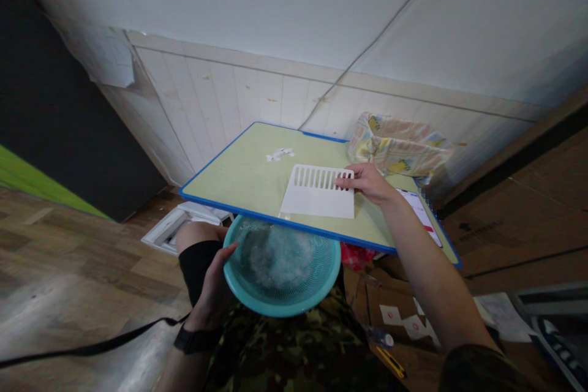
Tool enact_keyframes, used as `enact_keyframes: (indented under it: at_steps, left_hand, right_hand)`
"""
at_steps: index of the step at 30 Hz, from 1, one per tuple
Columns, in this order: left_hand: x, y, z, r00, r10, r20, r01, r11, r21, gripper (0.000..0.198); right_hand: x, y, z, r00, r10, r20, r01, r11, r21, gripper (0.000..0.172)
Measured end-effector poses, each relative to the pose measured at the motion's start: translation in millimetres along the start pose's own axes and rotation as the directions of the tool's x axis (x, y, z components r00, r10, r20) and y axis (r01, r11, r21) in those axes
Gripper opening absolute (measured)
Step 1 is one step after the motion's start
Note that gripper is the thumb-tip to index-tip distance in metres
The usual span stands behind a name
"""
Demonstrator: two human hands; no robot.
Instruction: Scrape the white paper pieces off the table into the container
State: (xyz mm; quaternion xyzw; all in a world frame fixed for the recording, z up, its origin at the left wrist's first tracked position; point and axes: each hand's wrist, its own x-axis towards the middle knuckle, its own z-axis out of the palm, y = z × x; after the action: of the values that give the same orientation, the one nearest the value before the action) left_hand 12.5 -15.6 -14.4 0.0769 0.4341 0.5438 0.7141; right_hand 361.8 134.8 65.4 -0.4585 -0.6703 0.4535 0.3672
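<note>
Slotted board (319,202) in right hand (367,182).

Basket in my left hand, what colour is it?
The basket is light turquoise; the head view shows it best.

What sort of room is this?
Probably a room at home or a small workroom: a blue-edged table by a panelled wall, a wood-look floor and cardboard at the right.
</note>
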Motion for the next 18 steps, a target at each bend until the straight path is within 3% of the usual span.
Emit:
enact_keyframes:
  at_steps: [8, 14, 18]
  left_hand:
    - [4.1, -2.1, -9.3, 0.999, -0.014, 0.037, 0.014, 1.000, 0.000, 0.025]
    - [0.2, -0.9, -3.4, 1.000, -0.008, 0.015, 0.009, 1.000, -0.011, 0.024]
    - [-1.5, -0.2, 0.1, 1.000, -0.007, -0.027, 0.007, 1.000, -0.001, 0.032]
  right_hand:
    - [0.5, 0.0, -4.4, 0.998, 0.014, -0.065, -0.011, 0.999, 0.047, 0.032]
    - [-2.0, -3.4, -2.9, 0.997, 0.012, 0.070, -0.013, 1.000, 0.013, 0.031]
    - [-4.9, -7.9, -2.5, 0.996, 0.020, 0.088, -0.022, 1.000, 0.018, 0.036]
